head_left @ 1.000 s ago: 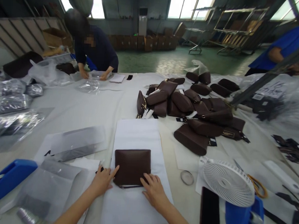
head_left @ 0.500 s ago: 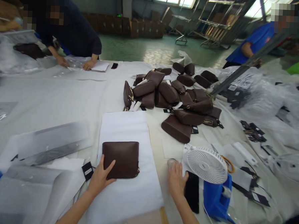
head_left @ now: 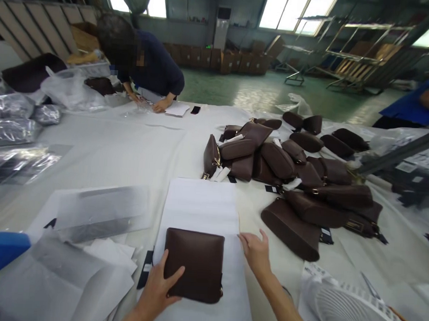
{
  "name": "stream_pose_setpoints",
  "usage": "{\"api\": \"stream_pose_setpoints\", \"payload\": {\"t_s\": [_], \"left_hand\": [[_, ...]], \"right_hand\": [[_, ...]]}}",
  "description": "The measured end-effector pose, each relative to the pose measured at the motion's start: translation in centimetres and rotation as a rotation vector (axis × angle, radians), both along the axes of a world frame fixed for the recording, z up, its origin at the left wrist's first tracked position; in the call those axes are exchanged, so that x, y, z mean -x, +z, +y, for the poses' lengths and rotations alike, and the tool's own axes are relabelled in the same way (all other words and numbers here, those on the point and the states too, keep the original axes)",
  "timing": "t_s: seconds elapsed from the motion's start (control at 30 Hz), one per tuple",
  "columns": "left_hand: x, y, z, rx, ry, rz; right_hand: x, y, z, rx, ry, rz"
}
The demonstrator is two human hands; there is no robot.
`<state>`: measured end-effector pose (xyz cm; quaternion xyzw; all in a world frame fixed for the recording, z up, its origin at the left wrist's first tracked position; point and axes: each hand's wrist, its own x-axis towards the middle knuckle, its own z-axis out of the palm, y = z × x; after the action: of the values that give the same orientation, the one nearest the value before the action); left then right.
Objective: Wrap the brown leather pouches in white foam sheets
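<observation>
Right hand (head_left: 255, 252) shifted from beside fan (head_left: 351, 304) to edge of white paper (head_left: 200, 203), two o'clock of dark-brown pouch (head_left: 199, 262); pinch unclear. Left hand (head_left: 157, 284), spread, alone on pouch.

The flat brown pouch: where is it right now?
In the head view, the flat brown pouch lies low in the middle on white sheets, the left hand at its lower left and the right hand apart, to its right.
</observation>
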<state>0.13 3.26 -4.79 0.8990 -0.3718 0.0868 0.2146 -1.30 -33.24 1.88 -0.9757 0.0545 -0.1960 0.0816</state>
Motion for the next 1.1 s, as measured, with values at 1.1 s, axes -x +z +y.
{"api": "stream_pose_setpoints", "payload": {"t_s": [1.1], "left_hand": [[-1.7,1.1,-2.0,-0.140,-0.021,0.179]], "right_hand": [[0.0,4.8,10.0,0.084,0.546,0.303]]}}
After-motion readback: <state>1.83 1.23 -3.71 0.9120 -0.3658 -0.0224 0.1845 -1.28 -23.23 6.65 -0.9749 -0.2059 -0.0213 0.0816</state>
